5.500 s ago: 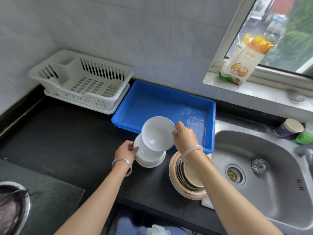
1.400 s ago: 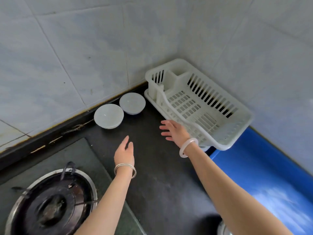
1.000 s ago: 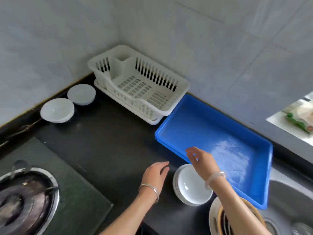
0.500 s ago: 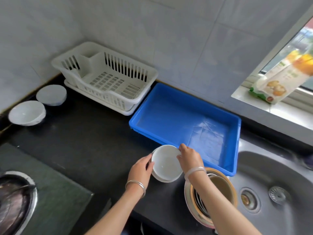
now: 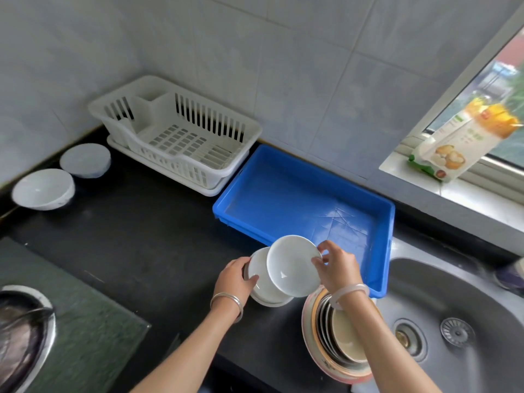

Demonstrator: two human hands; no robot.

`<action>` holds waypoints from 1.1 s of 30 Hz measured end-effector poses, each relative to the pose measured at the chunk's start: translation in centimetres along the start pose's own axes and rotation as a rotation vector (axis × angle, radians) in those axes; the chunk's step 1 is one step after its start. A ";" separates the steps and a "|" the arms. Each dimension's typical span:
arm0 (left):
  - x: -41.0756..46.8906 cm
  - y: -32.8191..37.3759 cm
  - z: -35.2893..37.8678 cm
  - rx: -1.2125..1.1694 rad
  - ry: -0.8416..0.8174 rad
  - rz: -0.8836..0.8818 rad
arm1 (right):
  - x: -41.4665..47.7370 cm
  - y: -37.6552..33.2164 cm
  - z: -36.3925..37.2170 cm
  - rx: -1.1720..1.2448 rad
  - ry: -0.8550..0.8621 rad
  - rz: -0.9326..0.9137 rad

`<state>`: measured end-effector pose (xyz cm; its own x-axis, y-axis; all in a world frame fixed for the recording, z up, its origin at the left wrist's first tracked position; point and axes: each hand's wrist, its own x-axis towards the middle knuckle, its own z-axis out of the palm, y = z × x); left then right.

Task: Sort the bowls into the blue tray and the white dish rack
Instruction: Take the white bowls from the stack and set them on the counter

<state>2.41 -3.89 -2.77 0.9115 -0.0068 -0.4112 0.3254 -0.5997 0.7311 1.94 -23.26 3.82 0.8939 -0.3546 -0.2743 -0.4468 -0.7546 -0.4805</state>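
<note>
My right hand [image 5: 337, 269] grips a white bowl [image 5: 292, 265] by its right rim and holds it tilted above a short stack of white bowls [image 5: 262, 290] on the black counter. My left hand [image 5: 234, 279] grips the left side of that stack. Behind them lies the blue tray [image 5: 388, 222], with nothing in it. The white dish rack [image 5: 226, 171] stands to its left against the wall, also with nothing in it. Two more white bowls sit far left: one upright [image 5: 42, 188], one upside down [image 5: 85, 160].
A stack of mixed plates and bowls [image 5: 337, 344] stands under my right forearm, at the edge of the steel sink [image 5: 453, 321]. A gas burner [image 5: 19, 336] on a glass hob is at the lower left. A food packet [image 5: 459, 146] leans on the window sill.
My right hand has lifted the top white bowl off the stack and tilted it. My left hand stays on the stack's side. The view has shifted a little to the left.
</note>
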 end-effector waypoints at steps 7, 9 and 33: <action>-0.1 0.4 0.4 0.049 0.149 0.029 | -0.6 1.0 -1.0 0.083 0.036 0.032; -0.2 0.7 0.4 0.058 0.167 0.014 | -0.7 1.0 -1.2 0.095 0.042 0.034; 2.8 0.2 -11.5 -0.319 0.378 -0.090 | 2.1 -8.1 -1.6 0.300 -0.001 -0.136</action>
<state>7.89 5.11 2.50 0.8846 0.3592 -0.2974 0.4136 -0.3098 0.8561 7.47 -18.82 8.46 0.9461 -0.2613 -0.1912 -0.3142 -0.5984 -0.7370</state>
